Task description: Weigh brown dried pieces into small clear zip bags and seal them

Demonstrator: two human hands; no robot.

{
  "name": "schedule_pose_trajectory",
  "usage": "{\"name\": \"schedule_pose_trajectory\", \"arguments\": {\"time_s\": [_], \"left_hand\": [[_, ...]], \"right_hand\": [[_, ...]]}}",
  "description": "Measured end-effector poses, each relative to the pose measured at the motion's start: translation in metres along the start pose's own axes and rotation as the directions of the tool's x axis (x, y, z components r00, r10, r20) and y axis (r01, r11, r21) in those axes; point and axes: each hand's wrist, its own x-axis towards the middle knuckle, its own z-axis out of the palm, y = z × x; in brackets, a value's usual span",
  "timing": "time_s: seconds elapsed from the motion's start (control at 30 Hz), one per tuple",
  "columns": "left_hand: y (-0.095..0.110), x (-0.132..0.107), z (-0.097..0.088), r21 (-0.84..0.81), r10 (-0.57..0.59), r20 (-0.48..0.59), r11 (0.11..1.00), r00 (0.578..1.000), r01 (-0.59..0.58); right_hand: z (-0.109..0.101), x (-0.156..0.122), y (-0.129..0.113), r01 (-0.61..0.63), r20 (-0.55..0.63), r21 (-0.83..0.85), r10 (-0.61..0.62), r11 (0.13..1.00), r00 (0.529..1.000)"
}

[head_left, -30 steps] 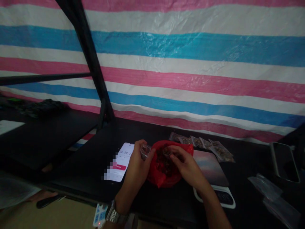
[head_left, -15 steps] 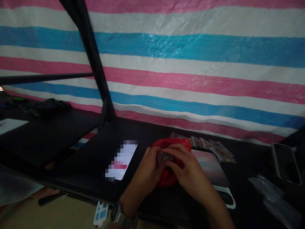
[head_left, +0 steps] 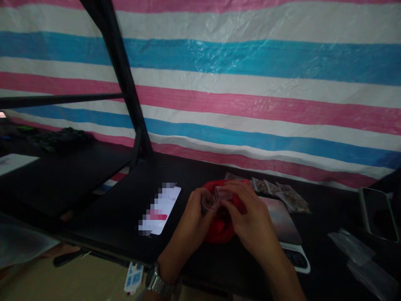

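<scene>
Head view, lower centre of the frame: two hands meet over one red bag (head_left: 221, 232). The left hand (head_left: 192, 215) and right hand (head_left: 250, 219) both have their fingers curled in, pinching one small clear pouch (head_left: 216, 196) between them just above the bag. What the pouch contains is too dim to tell. The hands hide most of the red bag.

One watch (head_left: 156, 284) sits on the left wrist, at the bottom edge. Just left of the hands lies one lit phone (head_left: 161, 209), its screen partly blurred out. Just right of them stands one scale (head_left: 282, 217), its front corner covered by the right forearm. Behind the bag, a row of filled pouches (head_left: 275, 192) overlaps; about five, though the count is uncertain. At the right edge lies a second phone (head_left: 377, 213), dark. Empty bags (head_left: 354, 246) lie at lower right, at least two, cut off by the frame.

Everything rests on a black table (head_left: 125, 209). One black post (head_left: 125, 83) rises at upper left. A tarp (head_left: 250, 83) striped pink, white and blue fills the background. The light is low.
</scene>
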Motion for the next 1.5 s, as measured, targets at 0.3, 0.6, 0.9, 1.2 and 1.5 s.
{"name": "schedule_pose_trajectory", "arguments": {"time_s": [0.3, 0.6, 0.9, 1.2, 1.5], "left_hand": [[-0.002, 0.005, 0.001, 0.176, -0.157, -0.329, 0.959, 0.931, 0.224], [-0.007, 0.012, 0.022, 0.05, -0.326, -0.085, 0.942, 0.941, 0.331], [-0.008, 0.018, 0.026, -0.075, -0.263, -0.119, 0.964, 0.957, 0.255], [0.0, 0.023, 0.017, -0.2, -0.214, -0.132, 0.962, 0.968, 0.185], [0.0, 0.021, 0.014, -0.247, -0.307, -0.155, 0.932, 0.939, 0.264]], "right_hand": [[0.011, -0.007, 0.029, -0.265, 0.241, -0.469, 0.411, 0.843, 0.879], [0.026, -0.015, 0.05, -0.312, 0.109, -0.39, 0.379, 0.866, 0.919], [0.017, -0.015, 0.043, -0.364, 0.181, -0.39, 0.458, 0.846, 0.87], [0.027, -0.009, 0.041, -0.428, 0.151, -0.276, 0.479, 0.86, 0.865], [0.033, -0.009, 0.047, -0.486, 0.208, 0.085, 0.462, 0.87, 0.862]]}}
